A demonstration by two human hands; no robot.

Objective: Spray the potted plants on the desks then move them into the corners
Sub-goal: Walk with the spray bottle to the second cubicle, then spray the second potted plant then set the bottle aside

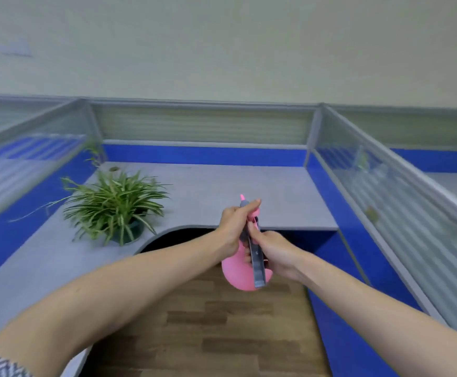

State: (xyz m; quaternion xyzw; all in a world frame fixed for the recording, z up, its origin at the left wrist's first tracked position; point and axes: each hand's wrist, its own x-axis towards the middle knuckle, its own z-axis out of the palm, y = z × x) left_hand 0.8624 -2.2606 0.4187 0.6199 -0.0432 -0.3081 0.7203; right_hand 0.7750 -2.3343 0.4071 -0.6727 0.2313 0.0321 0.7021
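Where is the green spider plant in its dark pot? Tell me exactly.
In the head view the green spider plant stands on the grey desk, left of both hands, short of the back-left corner.

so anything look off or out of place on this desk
Nothing spilled or damaged. The potted plant stands upright on the desk, out near the curved front edge on the left rather than in a corner. Both hands, left hand and right hand, grip the pink spray bottle, whose nozzle points ahead, not at the plant.
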